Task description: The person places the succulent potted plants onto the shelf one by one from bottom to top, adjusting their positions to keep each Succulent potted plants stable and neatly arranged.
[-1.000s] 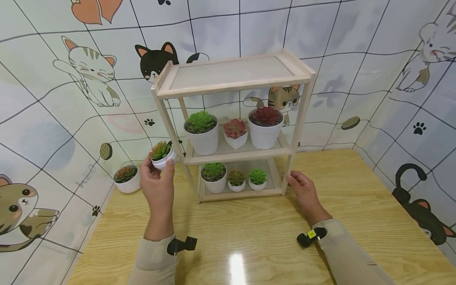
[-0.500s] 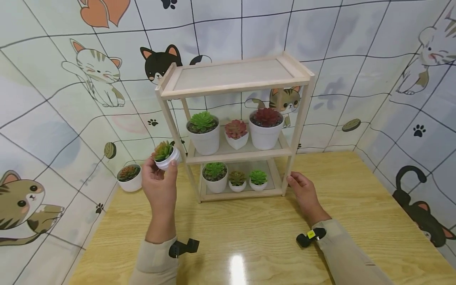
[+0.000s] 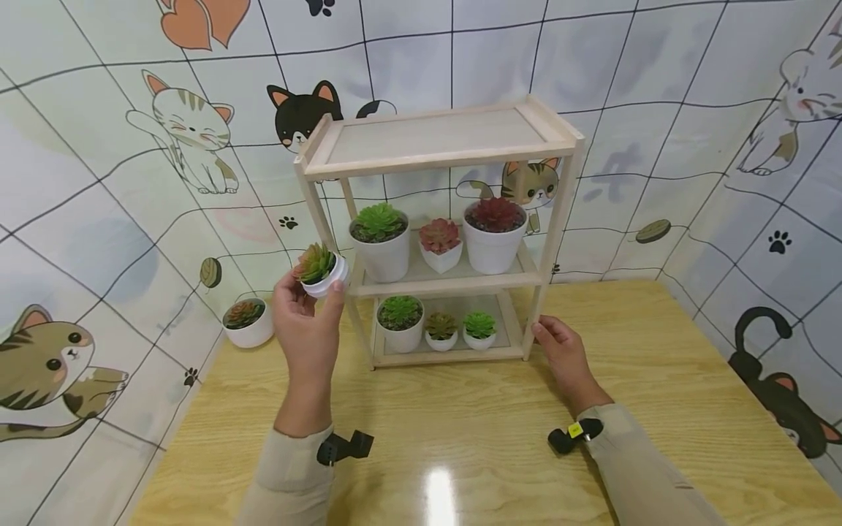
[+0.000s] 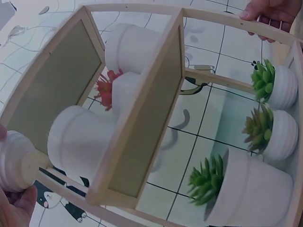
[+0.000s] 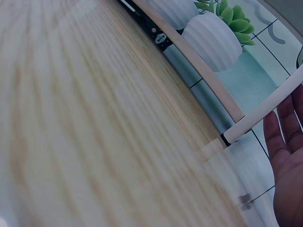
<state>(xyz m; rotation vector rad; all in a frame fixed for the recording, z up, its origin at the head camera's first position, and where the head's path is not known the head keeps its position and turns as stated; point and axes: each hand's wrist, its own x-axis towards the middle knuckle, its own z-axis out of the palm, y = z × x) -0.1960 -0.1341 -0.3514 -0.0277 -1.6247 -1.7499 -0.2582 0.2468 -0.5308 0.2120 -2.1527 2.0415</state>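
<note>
My left hand (image 3: 306,332) holds a small potted succulent (image 3: 322,272), tilted, with green-and-reddish leaves and a ribbed white pot. It is raised beside the left front post of a pale wooden shelf rack (image 3: 434,168); the left wrist view shows the pot's underside. Low on the rack's right front post, my right hand (image 3: 564,359) grips with thumb and fingers. On the middle shelf stand a green succulent (image 3: 379,245), a red one in a small pointed pot (image 3: 441,247) and a dark red one (image 3: 495,237). Below are a larger green succulent (image 3: 400,325) and two small ones (image 3: 441,332).
Another potted succulent (image 3: 248,324), reddish-green in a white pot, stands at the table's back left by the wall. The rack's top shelf (image 3: 434,135) bears nothing. The wooden table (image 3: 500,438) meets cat-patterned walls (image 3: 612,66) behind and at both sides.
My left hand has moved slightly right and up with the succulent, closer to the rack's left post. The right hand stays on its post. The view has shifted a little.
</note>
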